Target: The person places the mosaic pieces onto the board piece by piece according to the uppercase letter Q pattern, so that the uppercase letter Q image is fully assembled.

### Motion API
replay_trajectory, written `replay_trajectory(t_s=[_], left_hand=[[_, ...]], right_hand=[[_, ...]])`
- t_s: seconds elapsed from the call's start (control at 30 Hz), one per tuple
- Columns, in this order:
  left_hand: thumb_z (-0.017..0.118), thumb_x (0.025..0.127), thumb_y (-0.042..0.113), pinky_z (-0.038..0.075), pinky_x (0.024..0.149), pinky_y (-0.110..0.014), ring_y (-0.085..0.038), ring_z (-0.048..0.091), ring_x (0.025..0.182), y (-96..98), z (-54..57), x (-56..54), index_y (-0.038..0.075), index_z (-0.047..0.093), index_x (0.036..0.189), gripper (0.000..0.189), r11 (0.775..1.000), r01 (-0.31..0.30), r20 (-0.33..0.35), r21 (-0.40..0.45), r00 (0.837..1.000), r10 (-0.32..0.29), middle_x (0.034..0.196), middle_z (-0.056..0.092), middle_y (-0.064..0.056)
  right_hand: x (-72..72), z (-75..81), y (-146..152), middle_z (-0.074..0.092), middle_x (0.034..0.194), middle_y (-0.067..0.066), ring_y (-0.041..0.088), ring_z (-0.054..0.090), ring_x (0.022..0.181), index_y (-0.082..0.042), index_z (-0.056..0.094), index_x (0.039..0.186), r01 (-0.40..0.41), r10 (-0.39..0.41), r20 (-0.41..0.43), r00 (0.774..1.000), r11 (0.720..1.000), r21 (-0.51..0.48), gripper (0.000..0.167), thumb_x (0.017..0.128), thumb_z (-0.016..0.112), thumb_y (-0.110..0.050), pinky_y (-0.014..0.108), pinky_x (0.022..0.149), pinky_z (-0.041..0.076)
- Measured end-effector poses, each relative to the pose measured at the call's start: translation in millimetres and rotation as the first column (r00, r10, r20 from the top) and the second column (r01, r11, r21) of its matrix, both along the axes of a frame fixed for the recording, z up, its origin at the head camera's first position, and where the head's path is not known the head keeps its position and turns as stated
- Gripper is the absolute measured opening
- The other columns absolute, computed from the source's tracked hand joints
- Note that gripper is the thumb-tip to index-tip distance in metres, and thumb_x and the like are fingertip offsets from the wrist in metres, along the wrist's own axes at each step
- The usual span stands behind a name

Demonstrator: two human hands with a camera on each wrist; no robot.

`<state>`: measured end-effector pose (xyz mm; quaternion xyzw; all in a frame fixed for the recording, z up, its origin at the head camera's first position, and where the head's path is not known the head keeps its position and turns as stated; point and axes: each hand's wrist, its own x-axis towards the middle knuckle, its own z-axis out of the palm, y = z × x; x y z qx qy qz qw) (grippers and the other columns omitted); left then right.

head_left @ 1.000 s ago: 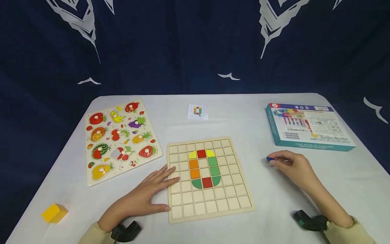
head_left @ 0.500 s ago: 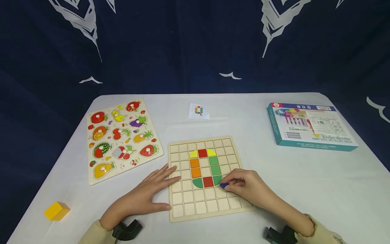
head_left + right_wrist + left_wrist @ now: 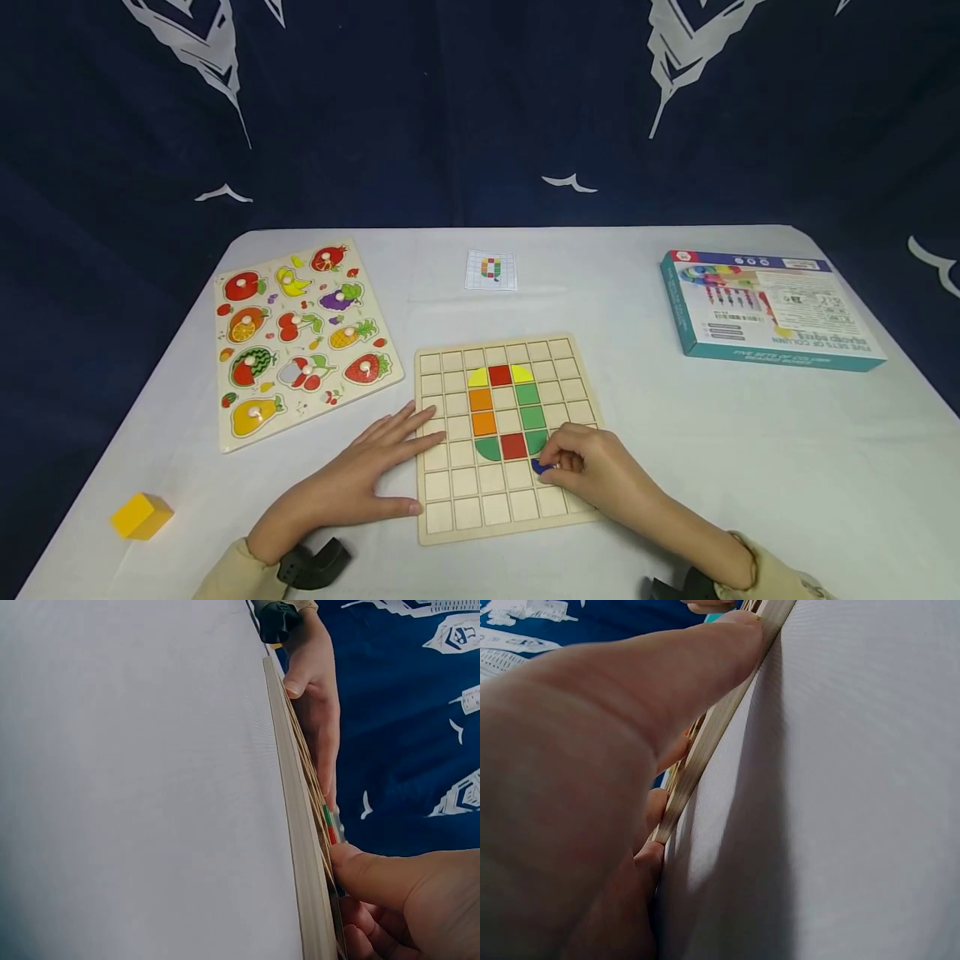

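Note:
A wooden grid board (image 3: pixel 480 510) lies in the middle of the table, with red, orange, yellow and green tiles set as a ring in its squares. My right hand (image 3: pixel 611 475) pinches a small dark blue tile (image 3: pixel 541 467) between thumb and fingers. That tile is at the square just below the lower right green tile (image 3: pixel 536 441); whether it sits flat is partly hidden by the fingers. My left hand (image 3: pixel 352 475) rests with spread, straight fingers on the board's left edge. In the left wrist view, the thumb (image 3: pixel 705 660) touches the board's side (image 3: pixel 705 750).
A small pattern card (image 3: pixel 491 271) lies behind the board. On the left are a fruit peg puzzle (image 3: pixel 307 333) and a yellow block (image 3: pixel 142 517). A teal-edged flat box (image 3: pixel 772 310) lies at the back right. A dark blue patterned cloth (image 3: pixel 450 117) hangs behind the table.
My right hand has carried the blue tile leftward from the bare table beside the board to the square below the lower right green tile. The left hand has stayed on the board's edge.

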<state>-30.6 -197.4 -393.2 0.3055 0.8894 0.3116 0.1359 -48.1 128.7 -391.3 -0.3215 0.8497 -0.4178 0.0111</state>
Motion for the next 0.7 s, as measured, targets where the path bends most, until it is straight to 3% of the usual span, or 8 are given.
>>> replay_trajectory(t_s=[0.43,0.7], left_hand=[[0.074,0.077,0.042,0.011,0.107,-0.054,-0.024,0.003,0.140,0.0,0.2,0.9,0.024,0.039,0.144,0.077,1.000,0.015,-0.025,0.024,1.000,-0.014,0.154,0.016,0.001],[0.075,0.076,0.040,0.008,0.108,-0.050,-0.018,0.001,0.140,0.6,0.7,-1.6,0.026,0.039,0.144,0.078,1.000,-0.004,-0.001,0.002,1.000,0.004,0.155,0.014,0.006]], right_hand=[[1.7,0.2,-1.3,0.052,0.073,-0.017,0.002,0.047,0.062,-0.017,0.067,0.081,0.012,-0.013,0.009,1.000,0.999,0.035,0.022,0.071,0.079,-0.002,0.018,0.051,0.043],[-1.2,2.3,3.7,0.054,0.074,-0.015,0.005,0.050,0.063,-0.017,0.067,0.084,0.019,-0.019,0.052,0.998,1.000,-0.007,0.016,0.076,0.077,-0.008,0.020,0.053,0.045]])
